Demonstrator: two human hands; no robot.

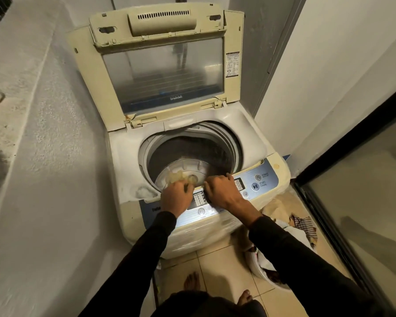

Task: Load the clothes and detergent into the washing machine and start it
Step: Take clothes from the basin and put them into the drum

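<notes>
Gripping a pale cup (176, 176) at the drum (192, 156) rim, left hand (175, 195); right hand (222, 191) clenched on rim; clothes basket (274, 259) lies at 5 o'clock, right hand nearer.

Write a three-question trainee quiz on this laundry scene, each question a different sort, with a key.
1. True or false: the cream top-loading washing machine's glass-windowed lid is shut.
2. Which hand holds the small translucent yellowish plastic piece over the grey drum? A) left hand B) right hand
3. Fill in: the white basket of clothes stands on the tiled ____, on the machine's right.

Key: 1 false; 2 A; 3 floor.
</notes>
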